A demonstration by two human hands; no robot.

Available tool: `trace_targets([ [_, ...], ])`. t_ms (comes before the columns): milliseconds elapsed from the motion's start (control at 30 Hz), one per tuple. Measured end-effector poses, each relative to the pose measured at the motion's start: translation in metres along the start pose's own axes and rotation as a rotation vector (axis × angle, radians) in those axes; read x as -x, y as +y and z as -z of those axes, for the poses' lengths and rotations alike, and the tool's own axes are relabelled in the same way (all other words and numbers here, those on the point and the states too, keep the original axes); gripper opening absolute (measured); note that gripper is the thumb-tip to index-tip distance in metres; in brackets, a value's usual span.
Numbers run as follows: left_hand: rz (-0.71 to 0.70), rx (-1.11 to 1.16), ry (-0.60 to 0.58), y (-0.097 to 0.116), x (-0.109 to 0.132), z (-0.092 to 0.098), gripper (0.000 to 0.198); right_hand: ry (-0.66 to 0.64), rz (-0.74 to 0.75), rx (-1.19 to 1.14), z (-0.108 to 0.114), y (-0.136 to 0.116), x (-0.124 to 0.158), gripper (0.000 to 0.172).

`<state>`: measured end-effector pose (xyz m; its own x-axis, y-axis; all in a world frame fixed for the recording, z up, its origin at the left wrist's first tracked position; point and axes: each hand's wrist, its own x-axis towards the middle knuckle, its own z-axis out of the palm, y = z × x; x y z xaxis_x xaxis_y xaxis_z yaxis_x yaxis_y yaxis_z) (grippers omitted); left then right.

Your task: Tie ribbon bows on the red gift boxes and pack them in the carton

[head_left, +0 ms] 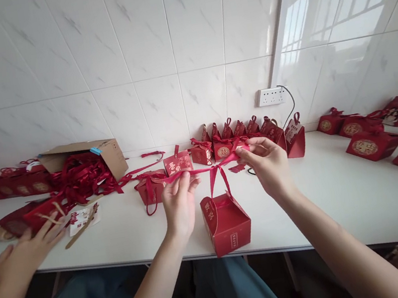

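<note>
A small red gift box [227,224] stands at the white table's [329,198] front edge, straight before me. A red ribbon [214,169] runs up from its top and is stretched sideways. My left hand [180,204] pinches the ribbon's left end. My right hand [268,163] pinches its right end, a bit higher and farther back. Both hands are held above the table, one on each side of the box.
Another person's hand [23,252] rests at the left edge near flat red boxes [29,215]. A cardboard carton [103,155] spills red ribbons [82,178]. Finished red boxes [221,146] line the tiled wall; more boxes [368,143] lie right. A wall socket [270,96] sits behind.
</note>
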<state>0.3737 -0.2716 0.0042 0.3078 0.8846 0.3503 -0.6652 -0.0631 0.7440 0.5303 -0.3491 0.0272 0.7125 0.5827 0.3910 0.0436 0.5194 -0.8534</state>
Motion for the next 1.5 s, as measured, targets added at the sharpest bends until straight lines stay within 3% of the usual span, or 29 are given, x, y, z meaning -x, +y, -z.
trace_targets([
  [200,0.073,0.141,0.328,-0.013,0.018,0.015,0.025,0.129,-0.058,-0.034,0.032,0.009,0.005,0.040],
  [533,0.113,0.055,0.561,-0.020,0.031,0.064,0.023,0.235,-0.224,0.031,0.085,0.025,0.018,0.046],
  [1033,0.226,-0.056,0.603,-0.023,0.048,0.103,0.017,0.296,-0.369,0.120,0.122,0.051,0.035,0.050],
  [1333,0.261,-0.136,0.571,-0.021,0.055,0.110,0.021,0.296,-0.399,0.171,0.132,0.055,0.037,0.055],
  [1500,0.393,-0.300,0.455,-0.012,0.058,0.128,0.030,0.223,-0.403,0.335,0.144,0.055,0.039,0.054],
])
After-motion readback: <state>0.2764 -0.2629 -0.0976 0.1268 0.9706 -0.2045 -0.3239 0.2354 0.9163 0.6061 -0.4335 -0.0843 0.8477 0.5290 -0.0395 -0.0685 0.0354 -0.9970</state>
